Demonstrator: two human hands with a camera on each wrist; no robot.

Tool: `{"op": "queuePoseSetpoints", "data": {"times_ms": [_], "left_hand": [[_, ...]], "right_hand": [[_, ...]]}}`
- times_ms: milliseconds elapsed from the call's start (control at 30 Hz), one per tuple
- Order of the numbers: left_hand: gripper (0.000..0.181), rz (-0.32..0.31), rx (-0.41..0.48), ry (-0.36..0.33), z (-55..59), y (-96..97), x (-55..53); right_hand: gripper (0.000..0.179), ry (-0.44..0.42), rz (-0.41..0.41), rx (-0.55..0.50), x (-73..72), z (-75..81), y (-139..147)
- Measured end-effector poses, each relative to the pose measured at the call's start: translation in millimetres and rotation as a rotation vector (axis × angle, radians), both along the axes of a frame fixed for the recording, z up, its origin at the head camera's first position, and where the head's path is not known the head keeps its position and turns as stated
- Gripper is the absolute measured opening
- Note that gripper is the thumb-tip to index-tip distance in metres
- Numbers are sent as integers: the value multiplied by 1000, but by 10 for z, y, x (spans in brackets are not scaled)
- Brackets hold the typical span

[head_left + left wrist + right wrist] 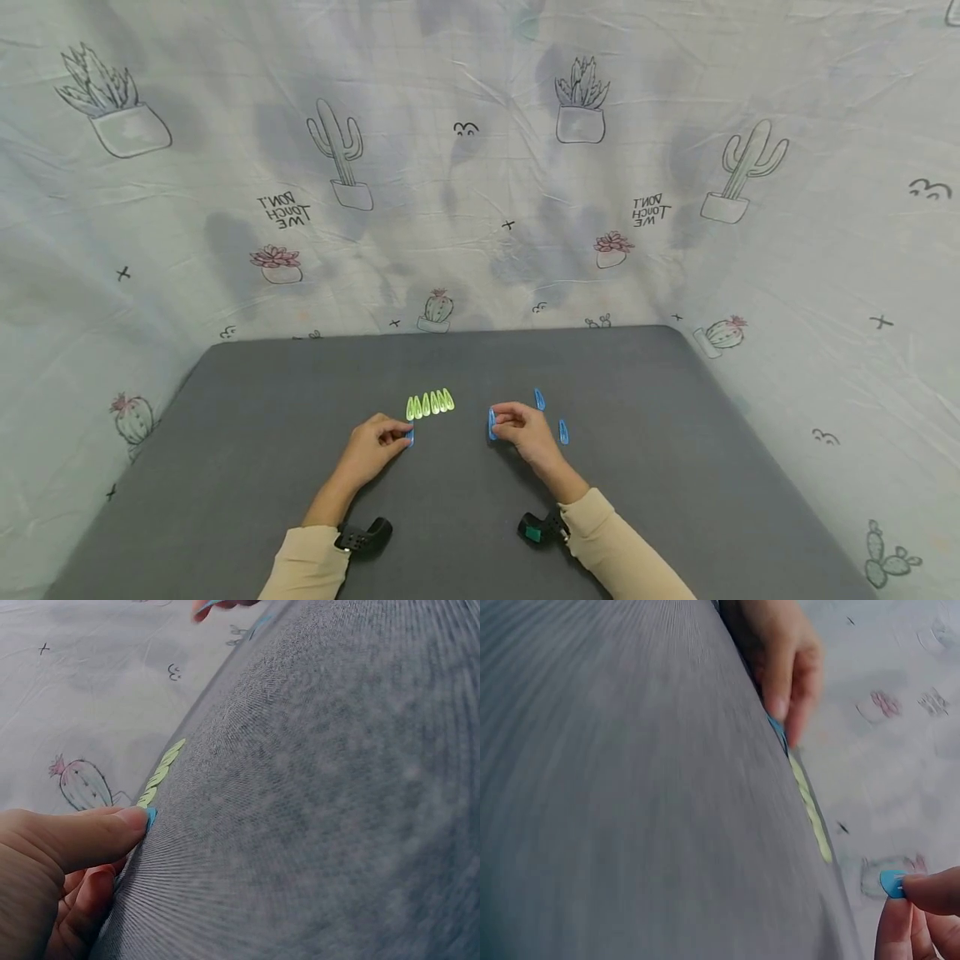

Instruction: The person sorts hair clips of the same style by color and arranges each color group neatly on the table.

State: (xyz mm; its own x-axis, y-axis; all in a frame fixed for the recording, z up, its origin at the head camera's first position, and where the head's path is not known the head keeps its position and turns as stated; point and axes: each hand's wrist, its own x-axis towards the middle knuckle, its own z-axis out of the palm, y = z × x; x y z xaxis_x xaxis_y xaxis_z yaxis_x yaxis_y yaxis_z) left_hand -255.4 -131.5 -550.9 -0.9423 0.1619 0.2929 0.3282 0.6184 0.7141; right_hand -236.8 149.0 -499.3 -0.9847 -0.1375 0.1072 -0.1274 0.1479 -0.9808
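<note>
In the head view my left hand (372,448) pinches a blue snap hair clip (411,435) at the table, just below the left end of a row of green snap hair clips (430,404). My right hand (528,432) holds another blue hair clip (492,423) between thumb and fingers, to the right of the row. In the right wrist view that blue clip (892,883) sticks out past the thumb. The left thumb covers most of the left clip (151,818) in the left wrist view. Two more blue clips lie near the right hand, an upper one (539,399) and a lower one (563,432).
The dark grey table (450,517) has rounded far corners. Behind it and at its sides hangs a white cloth (465,183) printed with cacti and potted plants. A black wrist device (365,537) is on the left wrist, and another black device (542,529) is on the right.
</note>
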Motion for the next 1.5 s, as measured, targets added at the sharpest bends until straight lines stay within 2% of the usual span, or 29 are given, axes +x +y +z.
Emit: {"op": "queuePoseSetpoints", "data": {"times_ms": [133, 267, 500, 600, 1000, 1300, 1500], "left_hand": [[19, 3, 2, -13, -14, 15, 9], [19, 7, 11, -6, -23, 29, 15], [17, 8, 17, 15, -33, 38, -10], [17, 8, 17, 6, -22, 38, -12], [17, 7, 7, -10, -20, 21, -10], [17, 14, 18, -9, 45, 4, 15], [17, 10, 25, -5, 53, 12, 17]], "right_hand": [[28, 5, 71, 13, -26, -12, -176], [29, -1, 104, 28, -53, -41, -348], [26, 18, 88, 89, -243, -336, -652], [25, 17, 74, 129, -283, -377, -766], [20, 87, -6, 325, -328, -345, -1045], [18, 129, -53, 488, -329, -276, -1157], [16, 119, -62, 481, -327, -280, -1145]]}}
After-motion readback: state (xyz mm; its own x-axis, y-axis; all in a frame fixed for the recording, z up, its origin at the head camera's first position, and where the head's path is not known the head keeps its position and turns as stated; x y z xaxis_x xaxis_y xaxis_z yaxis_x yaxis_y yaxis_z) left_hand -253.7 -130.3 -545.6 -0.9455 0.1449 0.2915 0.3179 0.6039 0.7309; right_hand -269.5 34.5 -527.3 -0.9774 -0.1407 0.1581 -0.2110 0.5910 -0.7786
